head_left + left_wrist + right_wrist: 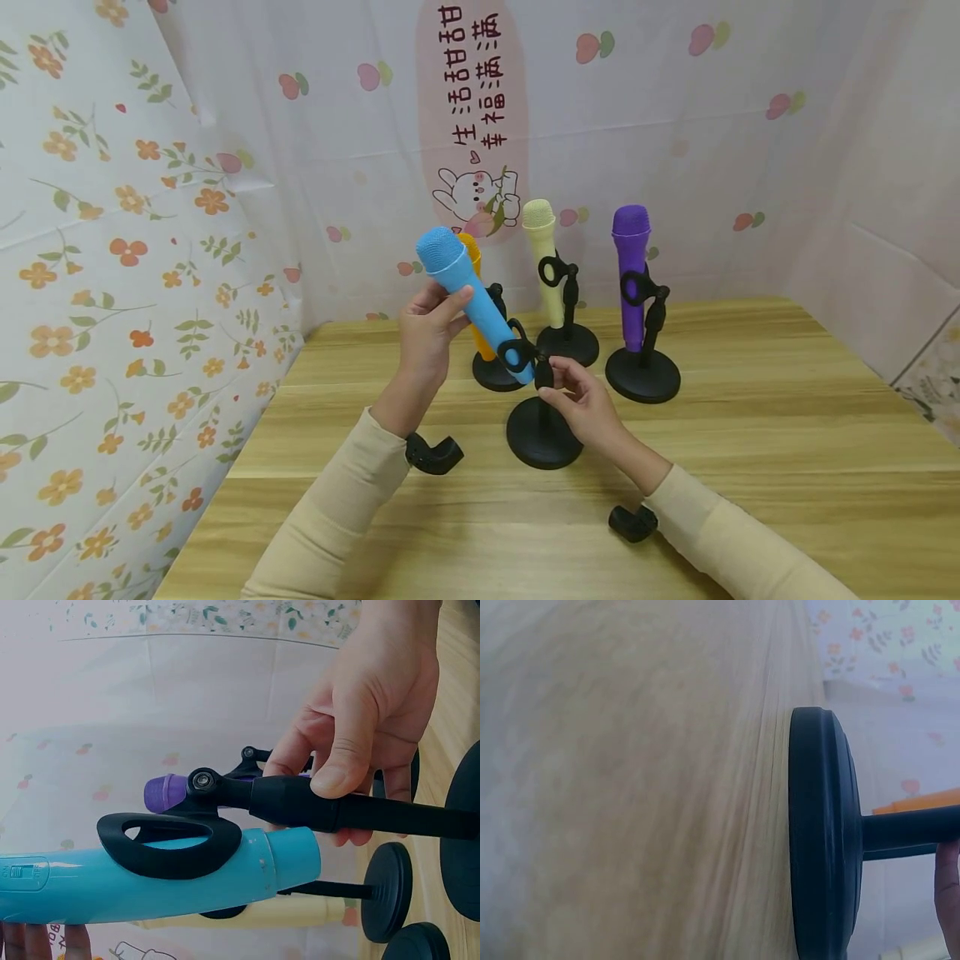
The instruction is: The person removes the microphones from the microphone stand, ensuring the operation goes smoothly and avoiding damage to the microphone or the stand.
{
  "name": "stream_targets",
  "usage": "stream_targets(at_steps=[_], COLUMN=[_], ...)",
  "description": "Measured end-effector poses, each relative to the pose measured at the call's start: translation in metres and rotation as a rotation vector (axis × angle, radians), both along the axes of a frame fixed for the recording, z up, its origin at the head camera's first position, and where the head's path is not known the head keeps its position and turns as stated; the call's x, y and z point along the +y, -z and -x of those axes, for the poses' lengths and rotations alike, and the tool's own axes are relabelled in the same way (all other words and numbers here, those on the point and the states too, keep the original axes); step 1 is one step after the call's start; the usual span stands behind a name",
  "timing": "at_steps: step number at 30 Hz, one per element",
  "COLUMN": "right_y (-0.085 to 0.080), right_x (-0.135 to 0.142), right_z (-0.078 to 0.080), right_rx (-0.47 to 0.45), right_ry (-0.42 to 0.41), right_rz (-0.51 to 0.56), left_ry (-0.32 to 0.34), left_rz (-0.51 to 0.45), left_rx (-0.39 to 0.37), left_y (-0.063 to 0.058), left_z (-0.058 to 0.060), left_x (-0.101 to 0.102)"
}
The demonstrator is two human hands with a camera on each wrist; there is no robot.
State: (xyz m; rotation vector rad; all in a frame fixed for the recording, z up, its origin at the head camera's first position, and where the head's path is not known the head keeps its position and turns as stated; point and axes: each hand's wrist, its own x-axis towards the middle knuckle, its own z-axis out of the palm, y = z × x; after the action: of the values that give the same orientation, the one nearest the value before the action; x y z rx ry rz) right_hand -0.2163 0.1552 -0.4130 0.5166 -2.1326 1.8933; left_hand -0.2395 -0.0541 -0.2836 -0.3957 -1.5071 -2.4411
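Observation:
My left hand [427,333] grips a light-blue microphone [483,308] below its mesh head, which tilts up to the left. The microphone's lower end sits in the oval black clip [517,355] of a desk stand; in the left wrist view the clip [169,868] wraps the blue body near its tail. With thumb and fingers, my right hand [588,408] pinches the stand's black post [544,375]. Its round base [544,450] stands on the table. In the right wrist view the base [821,840] shows edge-on, with a fingertip at the post.
Behind stand orange [472,250], pale-yellow [546,258] and purple [632,250] microphones in black stands on the wooden table [495,533]. One black wrist device [435,455] shows by the left forearm, another [633,523] by the right. Printed cloth [337,167] hangs behind.

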Motion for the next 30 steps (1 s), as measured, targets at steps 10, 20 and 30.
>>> stream_targets(at_steps=[10,20,30], right_y=[0.0,-0.001,0.001], right_x=[0.002,0.001,0.003], right_z=[0.0,0.001,0.003], right_rx=[0.021,0.014,0.022], right_ry=[-0.006,-0.003,0.0], right_rz=[-0.019,-0.02,-0.042], left_ry=[-0.008,-0.012,-0.024], left_rz=[-0.015,-0.041,-0.082], left_rx=[-0.004,-0.004,-0.011], left_y=[0.001,0.002,0.005], left_z=[0.002,0.003,0.005], left_x=[-0.005,-0.007,-0.011])
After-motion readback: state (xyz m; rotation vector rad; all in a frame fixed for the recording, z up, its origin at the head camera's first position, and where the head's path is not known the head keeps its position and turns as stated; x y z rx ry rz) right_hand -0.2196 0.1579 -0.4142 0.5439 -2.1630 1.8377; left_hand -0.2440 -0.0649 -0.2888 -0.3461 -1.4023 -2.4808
